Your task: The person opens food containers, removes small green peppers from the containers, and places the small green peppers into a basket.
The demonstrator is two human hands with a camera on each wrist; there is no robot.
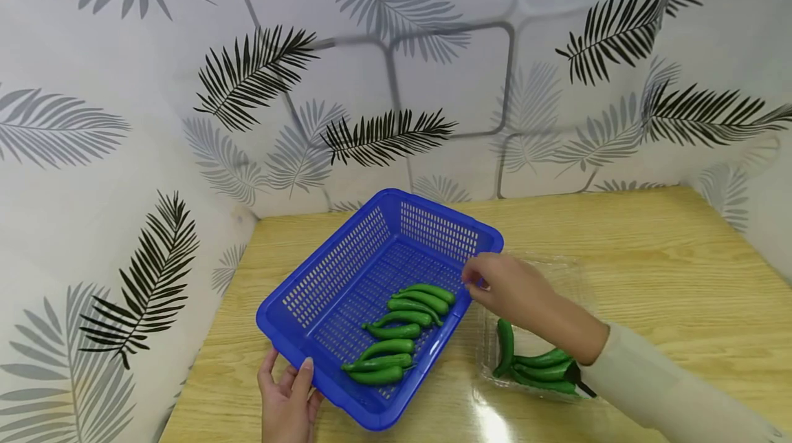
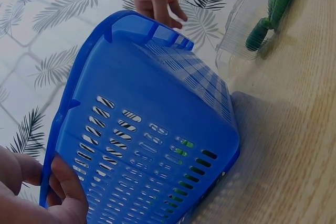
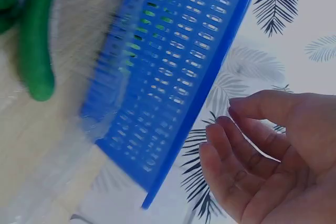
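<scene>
A blue slotted plastic basket (image 1: pixel 318 255) stands on the table, with a row of several long green peppers (image 1: pixel 399 331) along its right side. My left hand (image 1: pixel 287 398) grips its near-left rim, thumb on top and fingers beneath, as the left wrist view also shows. Over the basket's right edge hovers my right hand (image 1: pixel 504 285); in the right wrist view its loosely bent fingers (image 3: pixel 252 156) hold nothing and are apart from the basket. Right of the basket lies a clear plastic tray (image 1: pixel 485 353) holding more green peppers (image 1: pixel 544 371), partly hidden by the right forearm.
The wood-grain table (image 1: pixel 668 278) extends to the right of the tray. A pale wall covering (image 1: pixel 445 85) with leaf patterns rises behind and at the left. A dark-and-white object (image 1: pixel 581 382) shows by the right sleeve.
</scene>
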